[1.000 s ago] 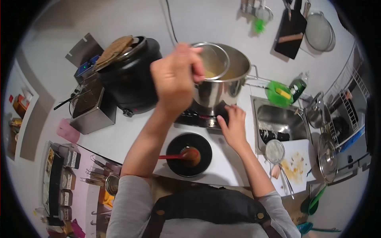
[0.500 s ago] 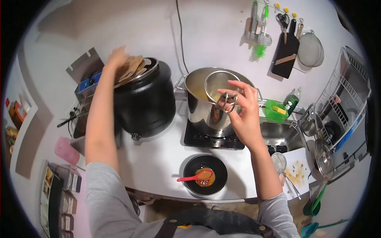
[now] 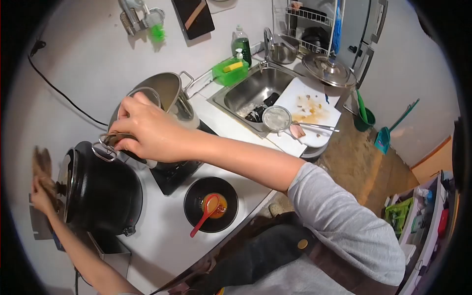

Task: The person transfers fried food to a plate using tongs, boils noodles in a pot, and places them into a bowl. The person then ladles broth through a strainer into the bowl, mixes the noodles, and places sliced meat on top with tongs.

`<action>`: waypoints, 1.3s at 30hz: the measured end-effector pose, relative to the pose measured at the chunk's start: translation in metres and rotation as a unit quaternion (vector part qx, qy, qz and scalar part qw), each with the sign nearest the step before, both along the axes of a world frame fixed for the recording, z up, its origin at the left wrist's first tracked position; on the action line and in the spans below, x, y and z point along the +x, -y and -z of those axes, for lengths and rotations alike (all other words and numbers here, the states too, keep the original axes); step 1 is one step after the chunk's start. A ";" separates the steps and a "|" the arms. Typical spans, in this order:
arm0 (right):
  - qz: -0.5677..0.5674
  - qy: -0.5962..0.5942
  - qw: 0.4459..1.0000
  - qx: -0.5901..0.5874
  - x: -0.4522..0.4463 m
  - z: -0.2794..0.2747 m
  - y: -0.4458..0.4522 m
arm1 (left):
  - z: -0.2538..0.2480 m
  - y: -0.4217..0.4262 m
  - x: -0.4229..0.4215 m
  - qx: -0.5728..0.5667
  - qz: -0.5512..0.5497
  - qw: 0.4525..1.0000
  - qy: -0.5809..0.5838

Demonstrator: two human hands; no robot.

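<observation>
The person's right hand is raised over the worktop, its grip curled firmly round the handle of a metal strainer, with the wire loops at the handle's end jutting out past the fingers. The strainer's round rim shows behind the knuckles, at the mouth of a tall stainless-steel stockpot; the hand hides much of both, so how deep the strainer sits cannot be told. The pot stands on a black induction cooker. At the far left, the left hand is beside the top of a black soup kettle, its grip closed on the lower end of a brown pot holder, which is blurred. Near the cooker, a black bowl contains orange-brown sauce, and a red spoon rests in it with its handle over the rim. Farther right, a white cutting board, stained and scattered with scraps, lies against the sink; a smaller strainer lies at its near edge, its handle across the board. Behind the sink, a yellow sponge sits in a green tub beside a dish-soap bottle.
</observation>
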State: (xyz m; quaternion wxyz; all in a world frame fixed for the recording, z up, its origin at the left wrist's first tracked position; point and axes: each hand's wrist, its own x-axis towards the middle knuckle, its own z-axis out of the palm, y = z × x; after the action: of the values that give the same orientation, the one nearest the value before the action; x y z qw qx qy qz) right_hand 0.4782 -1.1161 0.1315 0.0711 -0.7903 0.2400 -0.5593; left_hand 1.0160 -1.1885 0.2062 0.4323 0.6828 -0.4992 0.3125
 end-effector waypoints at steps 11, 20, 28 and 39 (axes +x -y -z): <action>-0.020 0.045 0.999 -0.020 0.004 -0.002 0.010 | 0.081 -0.088 -0.322 -0.093 0.416 0.882 -0.198; -0.091 0.048 0.994 -0.037 -0.048 0.014 -0.019 | 0.094 -0.034 -0.433 -0.136 0.542 0.788 -0.258; 0.450 -0.090 0.886 0.066 -0.445 0.077 0.072 | 0.047 0.016 -0.395 -0.319 0.477 0.775 -0.265; 0.449 -0.263 0.697 0.494 -0.752 0.149 0.147 | 0.020 -0.046 -0.460 -0.408 0.206 0.888 0.051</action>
State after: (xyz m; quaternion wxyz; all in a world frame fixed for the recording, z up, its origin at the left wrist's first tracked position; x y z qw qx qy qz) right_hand -0.2733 -1.2631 -0.0179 0.1260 -0.5548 0.8168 -0.0956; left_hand 0.5562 -1.1421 0.1857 0.7016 0.3113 -0.4779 0.4271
